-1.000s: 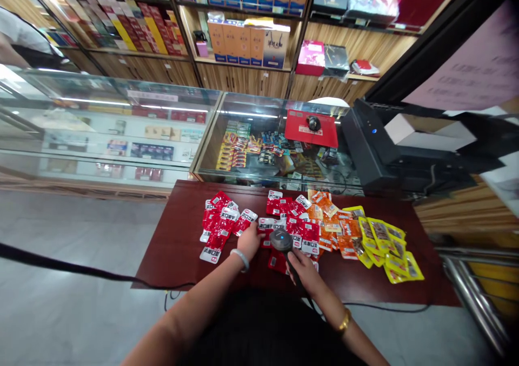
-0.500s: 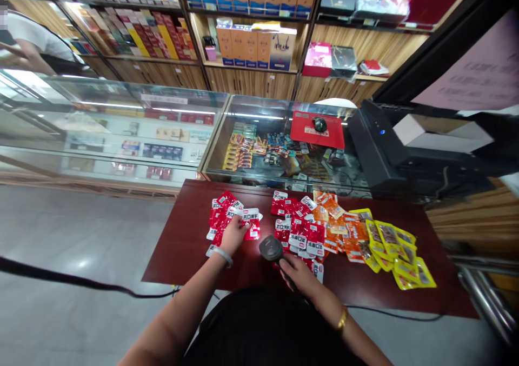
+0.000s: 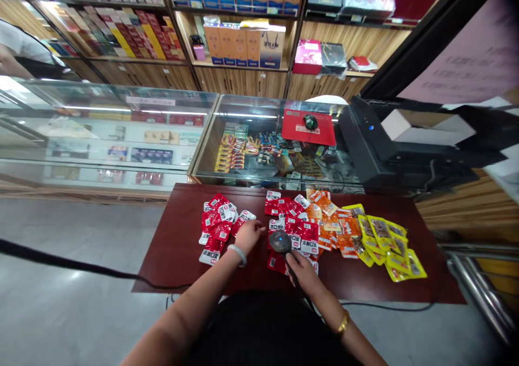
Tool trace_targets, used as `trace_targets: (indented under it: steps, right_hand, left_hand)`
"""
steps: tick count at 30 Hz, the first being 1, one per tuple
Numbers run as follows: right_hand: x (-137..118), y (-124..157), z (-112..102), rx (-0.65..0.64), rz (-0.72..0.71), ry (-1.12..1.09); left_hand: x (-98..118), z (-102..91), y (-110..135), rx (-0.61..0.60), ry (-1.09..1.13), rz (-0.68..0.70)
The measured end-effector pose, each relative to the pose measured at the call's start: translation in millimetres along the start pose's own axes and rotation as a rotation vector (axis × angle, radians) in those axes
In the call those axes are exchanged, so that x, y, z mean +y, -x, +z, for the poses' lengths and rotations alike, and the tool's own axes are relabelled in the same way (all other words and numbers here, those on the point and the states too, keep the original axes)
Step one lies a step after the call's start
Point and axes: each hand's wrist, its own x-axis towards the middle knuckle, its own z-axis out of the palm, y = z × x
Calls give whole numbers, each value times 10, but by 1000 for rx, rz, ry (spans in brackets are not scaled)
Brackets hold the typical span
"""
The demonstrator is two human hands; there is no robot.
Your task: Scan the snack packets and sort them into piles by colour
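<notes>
A dark red table [image 3: 174,247] carries small snack packets. A left pile of red packets [image 3: 217,223] lies apart from a larger middle pile of red packets [image 3: 294,223], with orange packets [image 3: 338,231] and yellow packets [image 3: 387,244] to the right. My left hand [image 3: 248,233], a pale bangle on its wrist, rests between the two red piles with fingers spread, touching the table. My right hand [image 3: 300,270] grips a black handheld barcode scanner [image 3: 280,241] held over the middle red pile.
A glass display counter [image 3: 162,139] with goods stands behind the table. A black printer [image 3: 389,144] sits at the right, a red mouse mat with a mouse [image 3: 310,122] on the glass. Shelves of boxes line the back wall. Another person's sleeve [image 3: 16,47] shows at far left.
My left hand pulled back from the left red pile toward the middle pile. The scanner moved slightly right and forward over the middle red packets.
</notes>
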Motion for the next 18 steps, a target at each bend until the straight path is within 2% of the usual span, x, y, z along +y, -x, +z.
trace_targets:
  steps: [2, 5, 10, 13, 15, 18]
  right_hand:
    - [1, 6, -34, 50, -4, 12]
    - [-11, 22, -74, 73, 12, -3]
    - [-12, 25, -102, 91, 25, -46]
    - [-9, 0, -104, 104, 28, -49]
    - [-11, -23, -98, 110, 24, -45]
    - [-14, -54, -78, 98, 18, -43]
  left_hand:
    - [144, 215, -104, -90, 29, -30]
    - [258, 386, -201, -83, -18, -82]
    - [225, 368, -200, -18, -24, -60]
    - [197, 317, -157, 3, 19, -110]
    - [220, 308, -141, -14, 44, -136]
    - [304, 345, -148, -84, 37, -105]
